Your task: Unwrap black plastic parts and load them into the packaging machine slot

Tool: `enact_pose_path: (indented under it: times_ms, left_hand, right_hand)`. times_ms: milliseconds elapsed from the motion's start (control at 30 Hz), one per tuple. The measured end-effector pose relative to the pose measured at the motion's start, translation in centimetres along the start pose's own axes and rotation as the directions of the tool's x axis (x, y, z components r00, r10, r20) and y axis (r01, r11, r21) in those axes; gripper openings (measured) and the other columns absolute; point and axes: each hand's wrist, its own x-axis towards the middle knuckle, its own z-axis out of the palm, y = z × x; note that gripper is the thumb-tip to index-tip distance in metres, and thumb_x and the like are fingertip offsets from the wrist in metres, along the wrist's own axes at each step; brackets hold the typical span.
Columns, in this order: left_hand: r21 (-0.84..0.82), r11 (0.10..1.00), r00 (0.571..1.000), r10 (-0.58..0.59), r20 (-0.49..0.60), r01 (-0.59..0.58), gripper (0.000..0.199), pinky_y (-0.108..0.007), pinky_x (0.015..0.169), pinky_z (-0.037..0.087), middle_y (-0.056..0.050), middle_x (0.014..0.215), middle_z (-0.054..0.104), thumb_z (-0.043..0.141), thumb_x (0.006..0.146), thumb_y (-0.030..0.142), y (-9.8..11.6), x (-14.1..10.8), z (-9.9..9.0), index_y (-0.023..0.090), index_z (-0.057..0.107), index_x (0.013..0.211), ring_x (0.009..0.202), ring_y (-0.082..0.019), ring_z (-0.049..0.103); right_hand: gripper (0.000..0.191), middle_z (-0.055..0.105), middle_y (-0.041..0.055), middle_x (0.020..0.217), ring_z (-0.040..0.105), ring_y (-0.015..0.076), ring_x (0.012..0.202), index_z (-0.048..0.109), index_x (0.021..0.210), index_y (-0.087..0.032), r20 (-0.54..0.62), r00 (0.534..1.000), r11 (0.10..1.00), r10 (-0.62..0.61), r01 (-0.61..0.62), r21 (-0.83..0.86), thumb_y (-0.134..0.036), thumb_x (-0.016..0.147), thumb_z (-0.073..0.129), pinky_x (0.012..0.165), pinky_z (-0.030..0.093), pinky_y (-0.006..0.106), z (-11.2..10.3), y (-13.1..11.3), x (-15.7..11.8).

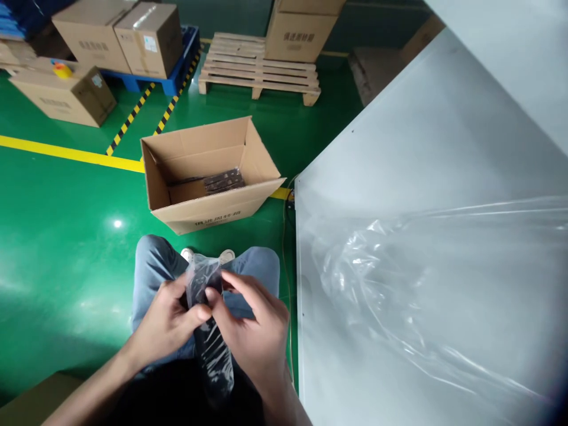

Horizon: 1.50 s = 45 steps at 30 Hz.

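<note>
Above my lap is a long dark item in a clear plastic bag [215,355]; what the item is I cannot make out. My left hand [171,319] grips the bag from the left, its thumb lying across the front. From the right, my right hand [255,319] pinches the bag near its upper end with thumb and forefinger. Loose, crumpled film sticks up above the fingers. Beyond my knees an open cardboard box [217,216] stands on the floor, with several dark bagged pieces [224,181] lying at its bottom.
At my right is a pale grey panel [337,367] with crumpled clear film [368,266] on it. Further off are a wooden pallet [257,74], a blue pallet [171,84] and closed cartons [91,44]. A cable [284,254] runs along the panel's edge.
</note>
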Motion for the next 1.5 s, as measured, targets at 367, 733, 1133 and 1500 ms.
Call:
enact_pose_path:
  times_ms: [367,733,1133,1500]
  left_hand:
    - [0.049,0.999,0.997,0.008,0.078,-0.011,0.066,-0.030,0.079,0.057,-0.008,0.094,0.076,0.059,0.096,0.068,-0.3,-0.3,0.1,0.016,0.070,0.135,0.077,-0.023,0.066]
    - [0.202,0.979,0.997,0.022,0.070,-0.035,0.056,-0.025,0.059,0.049,-0.001,0.078,0.070,0.064,0.096,0.060,-0.2,-0.6,0.3,0.019,0.068,0.134,0.065,-0.019,0.059]
    - [0.152,0.983,0.983,0.074,0.170,-0.100,0.047,-0.025,0.063,0.048,0.000,0.081,0.066,0.059,0.102,0.050,0.0,0.1,-0.3,0.020,0.067,0.137,0.069,-0.017,0.053]
    - [-0.055,0.993,0.975,-0.089,0.205,0.102,0.039,-0.028,0.082,0.054,-0.005,0.097,0.075,0.066,0.097,0.055,0.8,3.0,-1.7,0.019,0.080,0.103,0.092,-0.024,0.064]
  right_hand:
    - [0.025,0.083,0.0022,0.085,0.079,0.0189,0.070,0.082,0.110,-0.028,-0.067,0.998,1.000,0.004,-0.005,-0.015,-0.015,0.089,0.074,0.070,0.068,0.030,-0.4,-0.4,1.1]
    - [0.021,0.082,-0.0004,0.077,0.077,0.0166,0.063,0.082,0.099,-0.027,-0.101,0.994,0.993,-0.047,0.035,-0.115,-0.011,0.092,0.070,0.066,0.066,0.028,-0.6,-0.6,1.9]
    - [0.028,0.078,0.0047,0.106,0.076,0.0201,0.102,0.078,0.117,-0.029,0.207,0.962,0.971,-0.181,0.142,0.191,-0.015,0.096,0.068,0.089,0.065,0.036,-2.7,0.6,4.2]
    - [0.012,0.073,0.0039,0.102,0.071,0.0185,0.096,0.071,0.093,-0.023,0.277,0.925,0.941,-0.260,0.179,0.287,-0.012,0.092,0.069,0.089,0.058,0.036,-5.2,1.2,8.2]
